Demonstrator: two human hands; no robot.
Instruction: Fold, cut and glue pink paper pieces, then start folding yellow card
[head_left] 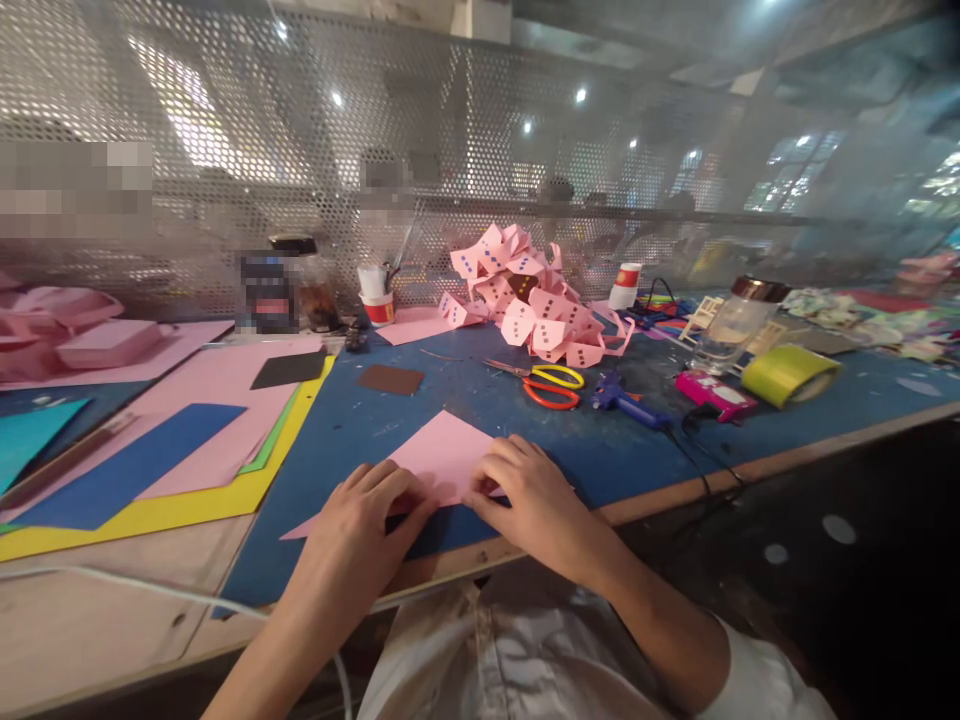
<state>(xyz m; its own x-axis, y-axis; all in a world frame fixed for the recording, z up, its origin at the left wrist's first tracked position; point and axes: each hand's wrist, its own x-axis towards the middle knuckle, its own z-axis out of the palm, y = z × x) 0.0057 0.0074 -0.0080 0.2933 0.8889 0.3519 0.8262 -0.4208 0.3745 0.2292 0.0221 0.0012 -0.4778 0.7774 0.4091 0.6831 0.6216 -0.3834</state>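
Both hands work at the near edge of the blue-topped counter point(330, 425), over a pink sheet point(444, 445) that lies on it with one corner pointing away from the person. The left hand point(369, 505) grasps the sheet's near edge between thumb and fingertips; the right hand point(525, 490) grips it just beside, its fingers bent over the paper, and a small gap parts the two. Beyond the sheet lie a brown card point(390, 379) and scissors point(529, 373) with yellow and red handles, their blades pointing left. A blue glue gun point(634, 405) rests to the right of the scissors, near a bright pink box point(716, 395), a lidded glass jar point(731, 332) and a roll of yellow-green tape point(791, 377). Behind the scissors rises a heap of folded pink paper pieces point(536, 325) marked with small dark squares. At left, a blue strip point(142, 465) and a black card point(289, 370) lie across stacked pink, green and yellow sheets point(240, 492).
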